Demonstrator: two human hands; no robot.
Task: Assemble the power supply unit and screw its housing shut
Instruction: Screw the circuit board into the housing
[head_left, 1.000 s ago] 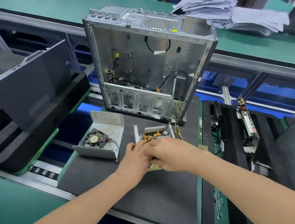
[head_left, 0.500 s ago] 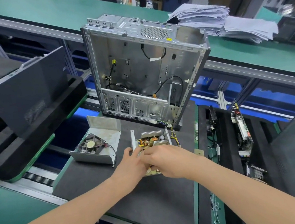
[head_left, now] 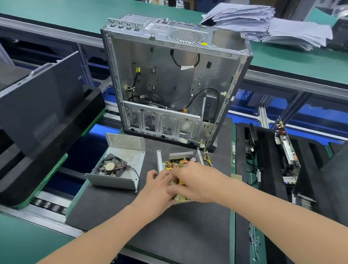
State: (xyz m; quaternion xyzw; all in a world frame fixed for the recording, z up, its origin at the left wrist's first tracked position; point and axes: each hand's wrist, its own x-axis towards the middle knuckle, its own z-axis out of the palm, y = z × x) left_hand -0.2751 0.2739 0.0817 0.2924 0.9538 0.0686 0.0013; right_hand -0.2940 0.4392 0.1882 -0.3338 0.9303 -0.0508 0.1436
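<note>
Power supply tray (head_left: 181, 160), one; fan cover (head_left: 117, 168), one; left hand (head_left: 156, 191), right hand (head_left: 198, 181)

Left hand (head_left: 155, 189) and right hand (head_left: 199, 181) touch side by side, backs upward.

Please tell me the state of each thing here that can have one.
Computer case, upright, side open.
Power supply housing, open, circuit board exposed.
Housing cover with fan, off, lying left of housing.
Left hand, at the housing, grip hidden.
Right hand, over the board, grip hidden.
</note>
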